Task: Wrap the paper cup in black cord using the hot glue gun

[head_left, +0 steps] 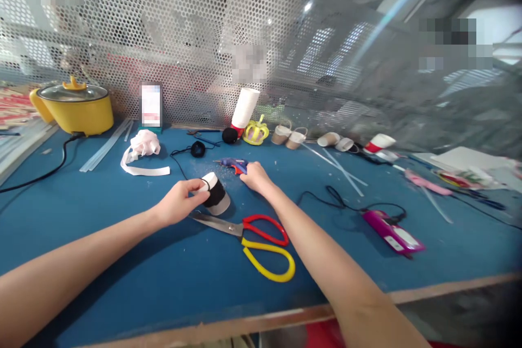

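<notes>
My left hand [179, 202] pinches a small paper cup [215, 194] wrapped in black, tilted on its side just above the blue table [122, 261]. My right hand [253, 175] reaches forward and closes over the handle of a blue glue gun [231, 163] lying on the table. Scissors [253, 239] with one red and one yellow handle lie flat between my forearms, blades pointing left under the cup.
A yellow pot [73, 109] stands at the back left with its black cord. White ribbon [142, 155], glue sticks [104, 147], a black pompom [229, 135], a yellow crown [255, 131], several paper cups [289, 137] and a magenta device [393, 231] lie around. A perforated panel closes the back.
</notes>
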A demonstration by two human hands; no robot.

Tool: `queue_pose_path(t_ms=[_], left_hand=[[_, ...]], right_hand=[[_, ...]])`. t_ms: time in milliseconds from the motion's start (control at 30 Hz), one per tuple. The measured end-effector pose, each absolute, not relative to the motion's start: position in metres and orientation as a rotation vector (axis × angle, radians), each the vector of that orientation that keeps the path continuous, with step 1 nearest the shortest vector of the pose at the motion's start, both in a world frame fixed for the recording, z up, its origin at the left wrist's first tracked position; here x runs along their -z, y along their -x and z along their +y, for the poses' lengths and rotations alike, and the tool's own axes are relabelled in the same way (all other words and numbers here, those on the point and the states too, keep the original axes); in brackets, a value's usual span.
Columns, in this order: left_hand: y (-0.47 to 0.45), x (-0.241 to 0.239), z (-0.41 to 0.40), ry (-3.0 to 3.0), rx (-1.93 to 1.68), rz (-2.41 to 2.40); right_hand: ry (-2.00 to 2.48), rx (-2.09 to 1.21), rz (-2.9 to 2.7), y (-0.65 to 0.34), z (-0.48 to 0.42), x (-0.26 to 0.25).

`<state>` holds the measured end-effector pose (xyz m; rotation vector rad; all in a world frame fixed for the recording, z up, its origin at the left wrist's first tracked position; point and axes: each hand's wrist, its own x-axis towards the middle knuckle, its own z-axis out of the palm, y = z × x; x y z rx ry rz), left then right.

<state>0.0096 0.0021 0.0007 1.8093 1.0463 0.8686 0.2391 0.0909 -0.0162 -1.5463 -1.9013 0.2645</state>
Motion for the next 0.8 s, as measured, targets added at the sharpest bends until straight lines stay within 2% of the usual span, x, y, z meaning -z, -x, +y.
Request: queue_pose_path(t_ms=[200,300,367,633,800], left_hand=[[-0.005,-0.001,0.008,-1.814,-0.898,1.057],[-0.003,0.001,0.010,-1.790,-0.879,1.044],[-0.003,0.003,0.011,-1.766,-0.863,1.030],[-0.003,0.005,0.013,-1.661,-0.867,1.020],[-0.004,0.005,0.013,-1.701,-0.870,1.013]], right_hand=[[1.625,-0.489,-1.687,-0.236,0.069,-0.018],[1.441,-0.909,-1.588,-0.233,0.035,-0.038],[1.425,-1.005,-1.573,-0.229,0.014,-0.045],[1.461,-0.934,-1.753,-0.217,-0.025,-0.043],[1.548,-0.616,-1.909,-0.217,-0.030,-0.040]])
